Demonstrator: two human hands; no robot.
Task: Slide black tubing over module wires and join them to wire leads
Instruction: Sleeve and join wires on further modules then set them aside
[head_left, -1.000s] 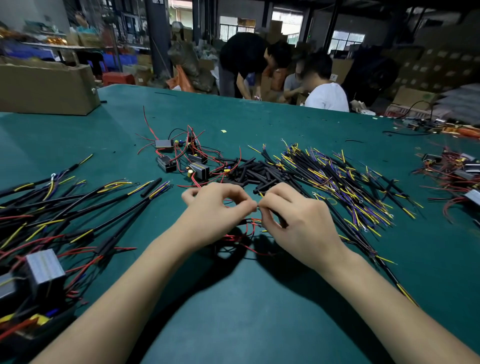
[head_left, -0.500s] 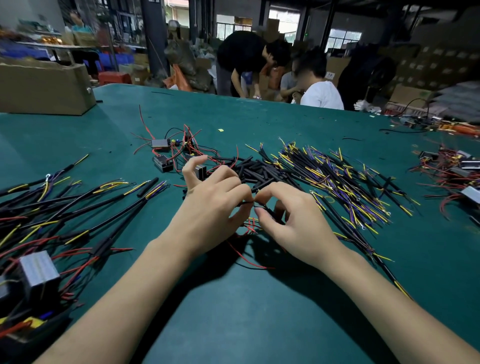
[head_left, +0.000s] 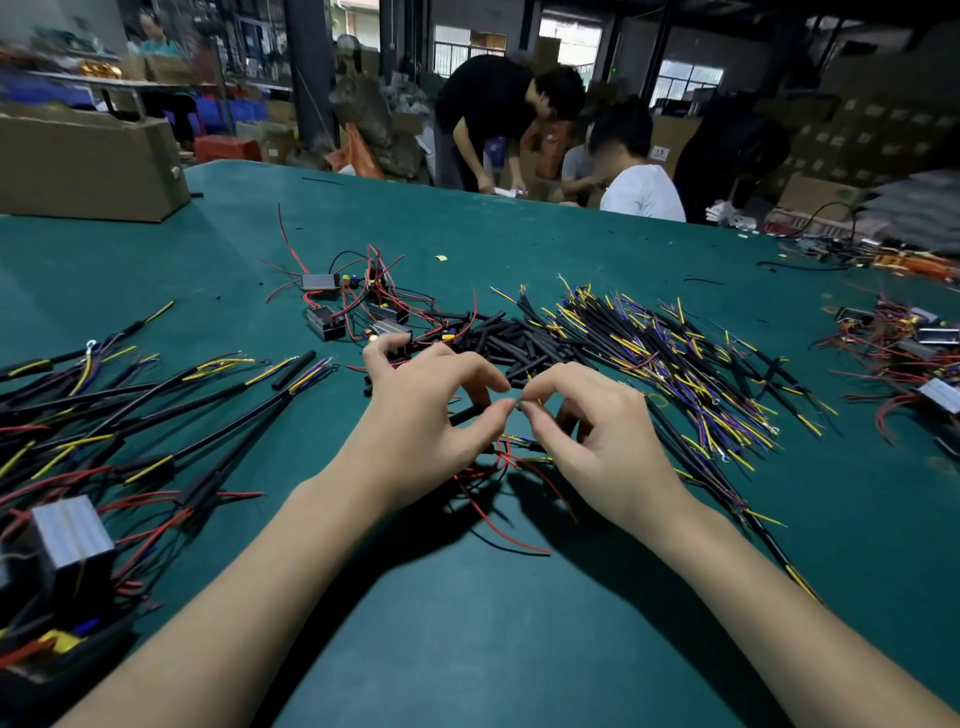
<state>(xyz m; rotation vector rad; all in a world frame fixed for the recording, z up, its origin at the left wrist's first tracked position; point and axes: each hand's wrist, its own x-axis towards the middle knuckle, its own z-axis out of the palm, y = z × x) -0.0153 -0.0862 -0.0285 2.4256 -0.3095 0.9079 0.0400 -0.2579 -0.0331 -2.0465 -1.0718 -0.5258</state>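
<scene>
The green table (head_left: 498, 649) lay bare between the forearms and toward the near edge, the widest open room. To the left of the left hand (head_left: 415, 431) a spread of finished leads (head_left: 156, 415) and a grey module (head_left: 70, 527) reached to the frame edge. Beyond both hands sat the pile of black tubing (head_left: 511, 340), with more modules (head_left: 324, 322) and red wires just past the left hand. To the right of the right hand (head_left: 602, 441) the heap of leads (head_left: 675, 364) fanned out, touching that wrist's outer side.

The two hands met thumb tip to thumb tip over the table. The left pinched something small between thumb and forefinger, its little finger lifted; a short black tube (head_left: 465, 414) showed under its fingers. The right pinched a thin wire end likewise, other fingers curled down. Red wires (head_left: 493, 509) trailed beneath them toward the near edge. Which wire each hand held could not be told.
</scene>
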